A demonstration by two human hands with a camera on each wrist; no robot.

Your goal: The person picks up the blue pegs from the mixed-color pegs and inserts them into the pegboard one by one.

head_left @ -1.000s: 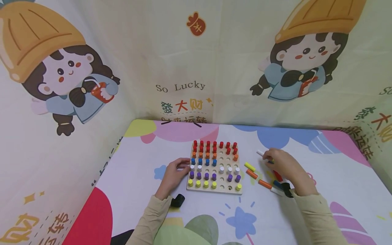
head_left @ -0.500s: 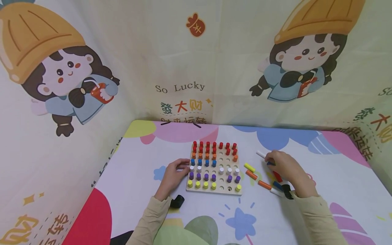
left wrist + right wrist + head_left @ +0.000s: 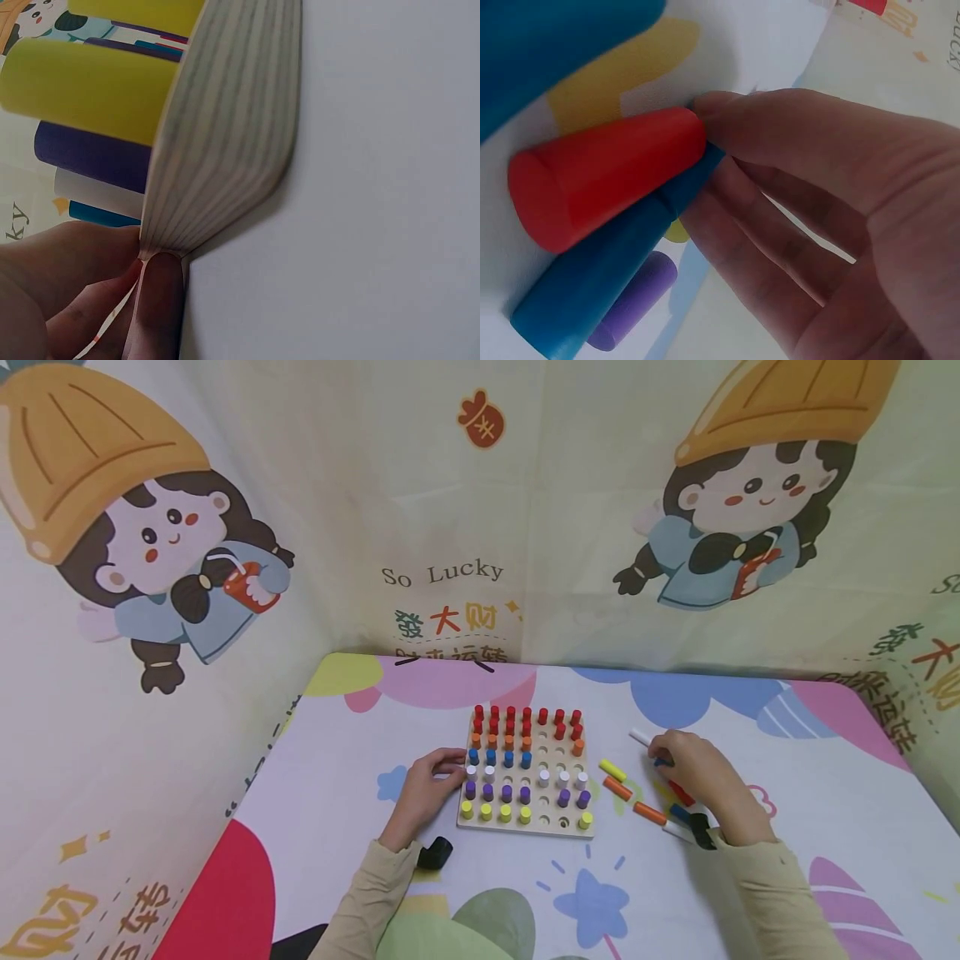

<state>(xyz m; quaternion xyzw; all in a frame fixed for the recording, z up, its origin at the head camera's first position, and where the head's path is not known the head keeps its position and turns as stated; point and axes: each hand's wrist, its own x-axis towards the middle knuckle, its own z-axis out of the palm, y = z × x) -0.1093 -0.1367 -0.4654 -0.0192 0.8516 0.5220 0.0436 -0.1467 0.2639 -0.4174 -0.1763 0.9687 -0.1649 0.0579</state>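
Observation:
A wooden pegboard [image 3: 525, 830] holds upright pegs in coloured rows: red, orange, blue, white, purple and yellow. My left hand [image 3: 427, 787] pinches its left edge; in the left wrist view the thumb and fingers meet at the board's side [image 3: 232, 112]. Right of the board, my right hand [image 3: 701, 768] bends over loose pegs. The right wrist view shows its thumb and fingers around the end of a blue peg [image 3: 695, 180], partly hidden. Close by lie a red peg [image 3: 607, 180], another blue peg [image 3: 585, 277] and a purple peg [image 3: 634, 300].
Between board and right hand lie a yellow peg [image 3: 612, 769] and two orange pegs [image 3: 617, 788]. A white peg [image 3: 640, 736] lies beyond the right fingertips. Another white peg [image 3: 678, 832] is near the wrist. Patterned cloth walls [image 3: 570, 527] stand behind the table.
My right hand has shifted very slightly toward me, staying over the loose pegs. The left hand and the board have not visibly moved.

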